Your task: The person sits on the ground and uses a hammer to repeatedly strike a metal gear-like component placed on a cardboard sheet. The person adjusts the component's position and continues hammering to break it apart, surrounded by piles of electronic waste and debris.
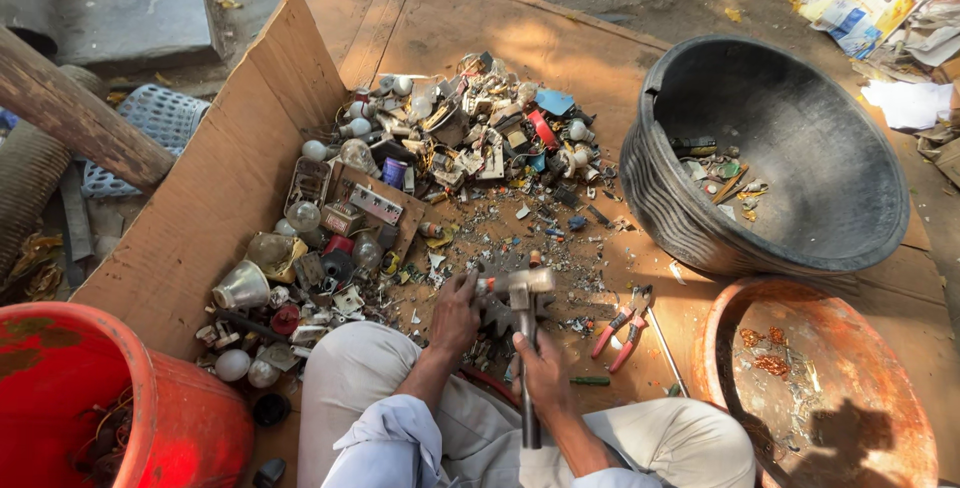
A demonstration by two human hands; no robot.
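My right hand (543,373) grips the grey shaft of a hammer (524,293), whose metal head rests low over a small dark part on the cardboard. My left hand (456,313) pinches that small dark part (493,316) just left of the hammer head, steadying it against the cardboard sheet (230,178). Beyond my hands lies a heap of scrap (440,158): bulbs, lamp bases, circuit bits and plastic shards. Red-handled pliers (622,326) lie to the right of the hammer. My knees in light trousers frame the bottom of the view.
A large black basin (850,208) with a few scraps stands at right. A rusty orange pan (880,418) holding copper bits is at lower right. A red bucket (170,418) sits at lower left. A wooden beam (80,118) and blue basket (160,118) lie left.
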